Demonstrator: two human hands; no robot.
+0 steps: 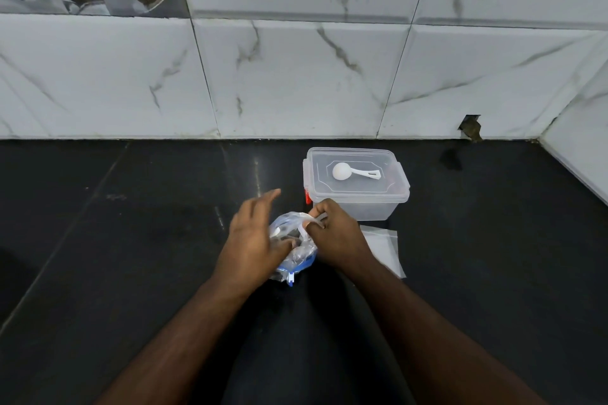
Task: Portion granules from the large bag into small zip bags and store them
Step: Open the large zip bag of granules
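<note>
A crumpled clear plastic bag with blue trim [293,251] lies on the black counter between my hands, dark contents faintly showing inside. My right hand [335,233] pinches the bag's twisted top between thumb and fingers. My left hand [255,242] rests against the bag's left side, thumb on the plastic, fingers stretched forward and loose. Small clear zip bags [385,248] lie flat just right of my right wrist. Behind them stands a clear lidded plastic box [357,182] with a white scoop [353,172] lying on its lid.
The black counter [131,240] runs back to a white marble-tiled wall [296,76], which turns a corner at the far right. A chipped hole in the tile [472,128] sits at the wall's base. The box has a red latch [307,197] on its left end.
</note>
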